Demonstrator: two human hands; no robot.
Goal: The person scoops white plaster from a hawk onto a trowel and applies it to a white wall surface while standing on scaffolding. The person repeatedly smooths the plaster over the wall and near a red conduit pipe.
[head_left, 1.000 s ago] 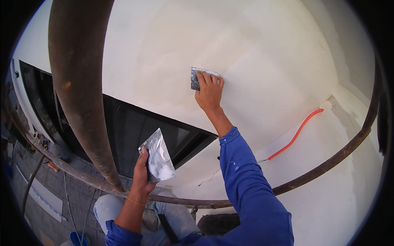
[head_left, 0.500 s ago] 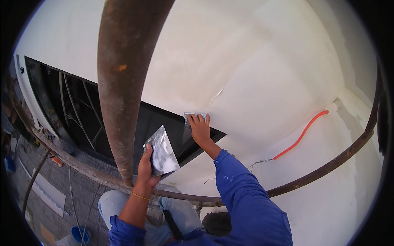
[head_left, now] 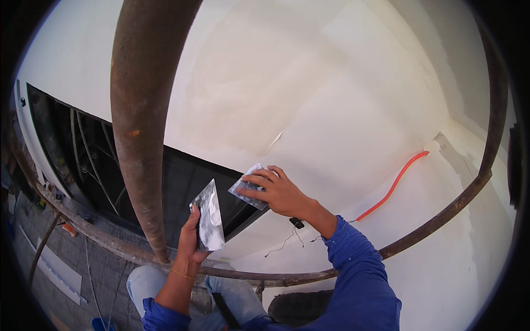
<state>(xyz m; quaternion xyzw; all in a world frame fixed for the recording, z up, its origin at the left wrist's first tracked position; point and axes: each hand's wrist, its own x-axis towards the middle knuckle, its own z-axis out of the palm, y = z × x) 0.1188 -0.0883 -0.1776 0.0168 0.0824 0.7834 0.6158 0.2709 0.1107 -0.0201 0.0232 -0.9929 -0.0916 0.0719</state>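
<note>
My left hand (head_left: 189,240) grips a flat metal plastering blade (head_left: 211,218) by its lower left side, with white putty smeared over its face. Just right of it, my right hand (head_left: 284,194) is closed on a smaller metal scraper (head_left: 248,190), fingers spread across its back. The two blades are close but apart, both in front of the dark window opening (head_left: 185,179). On the pale wall (head_left: 342,116) above, a short raised ridge of putty (head_left: 273,142) stands out beside a damp-looking, freshly coated area.
A thick rusty scaffold pipe (head_left: 143,110) rises close at left. A curved rail (head_left: 436,229) crosses beneath my arms. An orange conduit (head_left: 393,190) sticks out of the wall, with loose wires (head_left: 284,245) near it. Far below left lie a white board (head_left: 61,270) and a blue bucket (head_left: 102,324).
My right hand has come off the wall and turned, bringing its scraper down and left toward the other blade. My left hand's blade has tilted more upright. The whole view has shifted slightly.
</note>
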